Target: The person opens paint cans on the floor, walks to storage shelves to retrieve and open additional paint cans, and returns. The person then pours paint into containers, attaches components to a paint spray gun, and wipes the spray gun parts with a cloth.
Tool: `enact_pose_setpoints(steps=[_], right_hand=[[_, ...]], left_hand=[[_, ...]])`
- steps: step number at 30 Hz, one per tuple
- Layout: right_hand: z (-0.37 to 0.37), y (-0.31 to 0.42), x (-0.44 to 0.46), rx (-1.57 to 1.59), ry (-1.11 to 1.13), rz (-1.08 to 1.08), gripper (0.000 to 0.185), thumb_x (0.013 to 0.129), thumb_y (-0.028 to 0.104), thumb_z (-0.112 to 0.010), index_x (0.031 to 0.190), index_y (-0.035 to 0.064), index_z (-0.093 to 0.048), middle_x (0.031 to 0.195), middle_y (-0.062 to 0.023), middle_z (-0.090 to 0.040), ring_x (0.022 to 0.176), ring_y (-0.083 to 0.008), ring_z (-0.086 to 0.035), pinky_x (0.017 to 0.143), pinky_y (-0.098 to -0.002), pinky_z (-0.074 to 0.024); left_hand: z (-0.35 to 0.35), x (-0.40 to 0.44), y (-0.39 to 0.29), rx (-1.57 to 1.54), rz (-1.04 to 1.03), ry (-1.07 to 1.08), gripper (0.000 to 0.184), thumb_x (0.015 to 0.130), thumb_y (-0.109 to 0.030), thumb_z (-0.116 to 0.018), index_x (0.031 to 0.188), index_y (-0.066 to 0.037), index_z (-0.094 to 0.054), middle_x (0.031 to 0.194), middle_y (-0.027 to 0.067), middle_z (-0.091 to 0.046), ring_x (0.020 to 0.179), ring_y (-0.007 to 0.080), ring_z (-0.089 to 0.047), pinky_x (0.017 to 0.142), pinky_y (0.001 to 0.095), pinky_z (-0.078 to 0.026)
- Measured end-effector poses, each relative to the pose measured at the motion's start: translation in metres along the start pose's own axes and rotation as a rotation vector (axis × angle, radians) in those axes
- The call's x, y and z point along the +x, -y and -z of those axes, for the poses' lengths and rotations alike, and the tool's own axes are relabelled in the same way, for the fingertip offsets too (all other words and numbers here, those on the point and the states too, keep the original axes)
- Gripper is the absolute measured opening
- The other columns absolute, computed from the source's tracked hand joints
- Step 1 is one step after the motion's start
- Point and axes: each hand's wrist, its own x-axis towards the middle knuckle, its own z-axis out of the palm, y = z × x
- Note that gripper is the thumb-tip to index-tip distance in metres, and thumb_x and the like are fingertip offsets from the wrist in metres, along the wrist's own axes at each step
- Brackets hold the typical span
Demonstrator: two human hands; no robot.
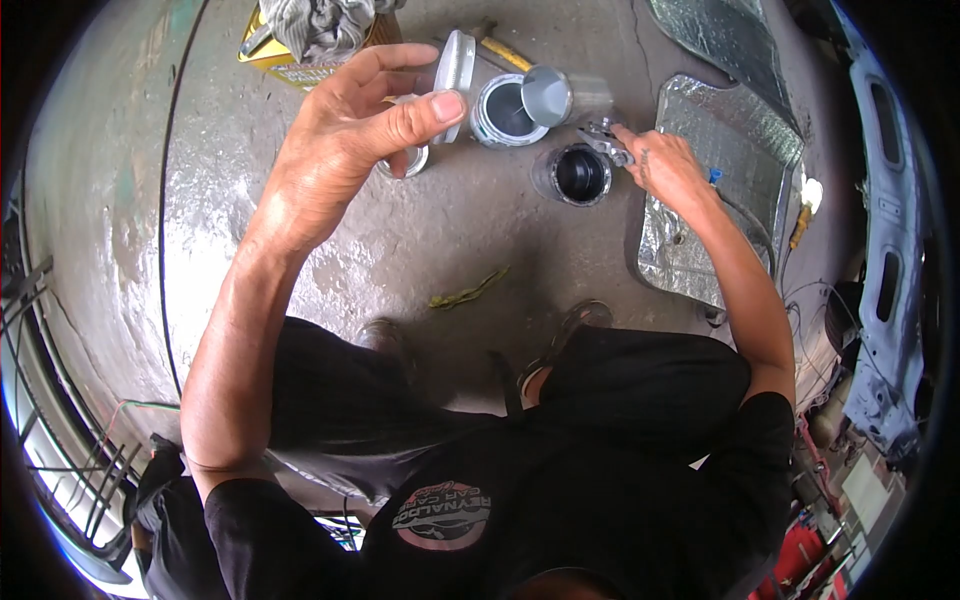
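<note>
My left hand is raised and pinches a round pale lid, held on edge, between thumb and fingers. Under that hand a small round container is partly hidden. My right hand grips what looks like a silver spray gun with a metal cup. The cup is tipped sideways, its mouth over an open can with grey inside. Below the spray gun stands an open dark-lined container on the concrete floor.
A yellow tin with grey rags on it stands at the back left. A hammer with a yellow handle lies behind the can. Silver foil sheets lie to the right, near a blue metal panel. A crumpled strip lies near my feet.
</note>
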Motion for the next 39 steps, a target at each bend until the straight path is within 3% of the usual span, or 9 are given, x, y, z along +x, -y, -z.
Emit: enact_pose_setpoints(steps=[19, 23, 26, 28, 31, 39], right_hand=[[0.003, 0.001, 0.003, 0.172, 0.033, -0.031, 0.053, 0.090, 0.014, -0.077, 0.142, 0.0103, -0.064, 0.093, -0.0210, -0.076, 0.088, -0.0394, -0.074, 0.083, -0.0495, -0.0584], [0.003, -0.001, 0.003, 0.222, 0.016, -0.025, 0.050, 0.093, 0.026, -0.076, 0.140, 0.0119, -0.065, 0.090, -0.0228, -0.074, 0.087, -0.0421, -0.072, 0.082, -0.0503, -0.0569], [0.013, 0.002, 0.004, 0.296, 0.079, -0.080, 0.050, 0.095, 0.035, -0.073, 0.140, 0.0144, -0.066, 0.091, -0.0251, -0.072, 0.089, -0.0455, -0.070, 0.085, -0.0522, -0.0543], [0.016, 0.003, 0.004, 0.328, 0.098, -0.090, 0.051, 0.095, 0.037, -0.073, 0.141, 0.0145, -0.066, 0.090, -0.0252, -0.072, 0.089, -0.0455, -0.070, 0.087, -0.0525, -0.0535], [0.005, -0.002, 0.006, 0.343, 0.048, -0.080, 0.051, 0.096, 0.039, -0.073, 0.141, 0.0174, -0.067, 0.079, -0.0193, -0.074, 0.083, -0.0364, -0.074, 0.084, -0.0492, -0.0566], [0.015, -0.001, 0.005, 0.424, 0.126, -0.153, 0.054, 0.095, 0.045, -0.073, 0.141, 0.0183, -0.068, 0.078, -0.0178, -0.073, 0.084, -0.0335, -0.075, 0.086, -0.0481, -0.0551]], left_hand=[[-0.001, 0.004, -0.001, -0.028, 0.012, 0.025, 0.080, 0.082, -0.056, -0.085, 0.137, -0.001, -0.062, 0.109, 0.0098, -0.074, 0.094, 0.0123, -0.062, 0.070, 0.0265, -0.048], [-0.001, 0.007, 0.004, -0.022, 0.018, 0.015, 0.079, 0.083, -0.054, -0.085, 0.136, -0.001, -0.062, 0.108, 0.0103, -0.074, 0.092, 0.0127, -0.063, 0.069, 0.0265, -0.048], [-0.001, 0.009, 0.007, -0.023, 0.005, -0.014, 0.082, 0.081, -0.050, -0.089, 0.136, 0.004, -0.062, 0.108, 0.0178, -0.073, 0.082, 0.0158, -0.064, 0.066, 0.0294, -0.049], [-0.002, 0.010, 0.005, 0.002, 0.021, 0.004, 0.079, 0.083, -0.053, -0.086, 0.136, 0.001, -0.063, 0.107, 0.0131, -0.074, 0.088, 0.0142, -0.064, 0.067, 0.0281, -0.049], [-0.005, 0.009, 0.004, 0.029, 0.027, 0.013, 0.079, 0.083, -0.055, -0.085, 0.136, -0.001, -0.063, 0.107, 0.0112, -0.074, 0.092, 0.0136, -0.064, 0.068, 0.0272, -0.050], [-0.005, 0.012, 0.004, 0.041, 0.042, 0.024, 0.082, 0.082, -0.057, -0.086, 0.135, 0.001, -0.063, 0.106, 0.0127, -0.074, 0.090, 0.0140, -0.065, 0.068, 0.0267, -0.050]])
